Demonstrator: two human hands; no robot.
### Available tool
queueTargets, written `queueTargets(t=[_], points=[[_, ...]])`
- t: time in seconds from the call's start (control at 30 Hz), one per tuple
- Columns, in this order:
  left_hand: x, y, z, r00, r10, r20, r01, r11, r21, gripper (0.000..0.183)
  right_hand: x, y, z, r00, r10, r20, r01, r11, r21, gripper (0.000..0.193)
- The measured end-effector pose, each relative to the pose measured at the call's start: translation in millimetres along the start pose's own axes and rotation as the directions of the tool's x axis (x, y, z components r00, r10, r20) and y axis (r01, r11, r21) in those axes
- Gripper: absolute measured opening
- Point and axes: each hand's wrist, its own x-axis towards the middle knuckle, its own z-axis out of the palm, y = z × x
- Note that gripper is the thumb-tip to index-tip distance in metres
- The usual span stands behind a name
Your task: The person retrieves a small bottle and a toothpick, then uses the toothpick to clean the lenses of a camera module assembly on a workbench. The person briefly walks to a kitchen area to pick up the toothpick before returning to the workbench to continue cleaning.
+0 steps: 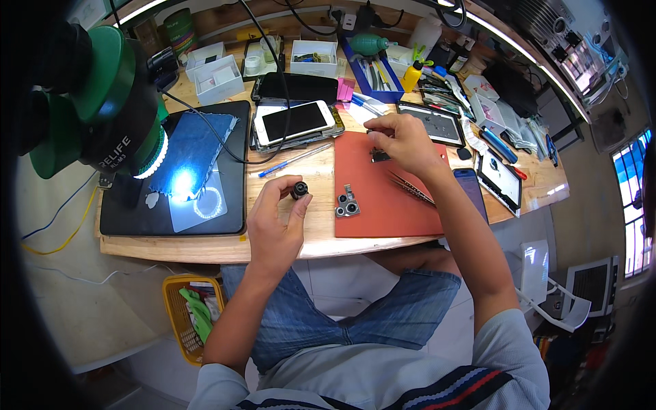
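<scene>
Between the thumb and fingers of my left hand (275,222) is a small black round cylinder (299,190), held just in front of the bench. My right hand (408,145) is closed in a pinch over the far part of the red mat (396,219); what its fingertips grip is hidden. Right under those fingers shows a small dark part (380,156). A phone camera module (347,203) with several round lenses lies on the mat's left side. Two pointed tweezers (413,188) rest on the mat below my right wrist.
A green-housed microscope (102,102) with a lit ring overhangs a black pad (123,212) and blue cloth (195,147) at left. A white phone (294,123) sits on stacked phones, near a pen (294,160). Right of the mat lies a dark phone (470,191).
</scene>
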Motion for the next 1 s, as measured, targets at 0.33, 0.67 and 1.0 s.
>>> queueTargets(t=[0.33, 0.67, 1.0], points=[[-1, -3, 1, 0.995, -0.078, 0.060, 0.077, 0.997, 0.015, 0.028, 10, 3, 10, 1.000, -0.012, -0.010, 0.012, 0.999, 0.042, 0.023], [0, -2, 2, 0.992, -0.103, 0.071, 0.102, 0.995, 0.020, 0.030, 10, 14, 22, 0.996, -0.073, -0.046, 0.078, 0.988, 0.129, 0.023], [-1, -2, 0, 0.991, -0.110, 0.075, 0.108, 0.994, 0.035, 0.027, 4, 12, 29, 0.955, -0.272, -0.115, 0.236, 0.938, -0.255, 0.039]])
